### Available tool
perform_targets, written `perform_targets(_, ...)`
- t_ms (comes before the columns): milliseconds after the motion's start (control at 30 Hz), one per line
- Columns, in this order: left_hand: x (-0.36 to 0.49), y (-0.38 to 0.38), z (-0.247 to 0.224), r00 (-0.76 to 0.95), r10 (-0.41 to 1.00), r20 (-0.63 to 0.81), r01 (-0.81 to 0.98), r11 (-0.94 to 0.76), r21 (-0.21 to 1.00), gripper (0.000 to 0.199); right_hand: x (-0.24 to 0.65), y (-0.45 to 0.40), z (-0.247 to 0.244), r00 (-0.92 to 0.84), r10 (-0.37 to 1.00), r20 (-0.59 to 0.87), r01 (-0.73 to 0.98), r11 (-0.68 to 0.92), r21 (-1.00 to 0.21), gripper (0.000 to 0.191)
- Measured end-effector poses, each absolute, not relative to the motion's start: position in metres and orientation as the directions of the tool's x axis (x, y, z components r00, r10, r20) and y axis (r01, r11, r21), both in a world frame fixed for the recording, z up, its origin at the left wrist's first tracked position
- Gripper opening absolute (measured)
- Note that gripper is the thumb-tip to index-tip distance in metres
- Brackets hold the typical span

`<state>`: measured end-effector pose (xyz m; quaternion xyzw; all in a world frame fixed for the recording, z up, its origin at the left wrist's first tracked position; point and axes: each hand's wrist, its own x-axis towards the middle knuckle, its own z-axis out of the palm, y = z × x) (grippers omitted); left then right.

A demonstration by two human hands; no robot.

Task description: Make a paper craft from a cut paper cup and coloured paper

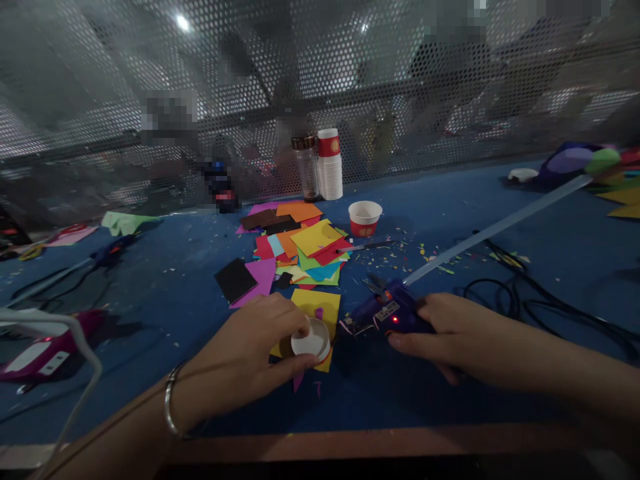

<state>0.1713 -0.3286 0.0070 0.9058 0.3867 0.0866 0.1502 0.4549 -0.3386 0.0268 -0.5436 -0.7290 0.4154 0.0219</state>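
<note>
My left hand [255,343] pinches the rim of a small white paper cup [311,341], which sits over a yellow paper sheet [320,303]. A small purple paper piece [319,312] lies on that sheet, just beyond the cup. In my right hand [450,340] is a dark blue glue gun [393,312] with a red light lit. Its nozzle points left, toward the cup but apart from it. A long translucent glue stick [500,227] sticks out of the gun's back, up and to the right.
Coloured paper squares [310,250] pile up beyond my hands, near a red-and-white paper cup [365,219]. A cup stack [330,167] and a glass bottle [307,170] stand by the mesh partition [260,80]. Black cables [525,300] lie right; a pink power strip [55,347] lies left.
</note>
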Motion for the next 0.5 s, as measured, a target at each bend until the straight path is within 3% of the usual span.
perform_targets(500,0.172,-0.331,0.009,0.672,0.740,0.033,0.689,-0.641,0.339,0.024,0.449,-0.354,0.017,-0.398,0.816,-0.419,0.738,0.013,-0.674,0.036)
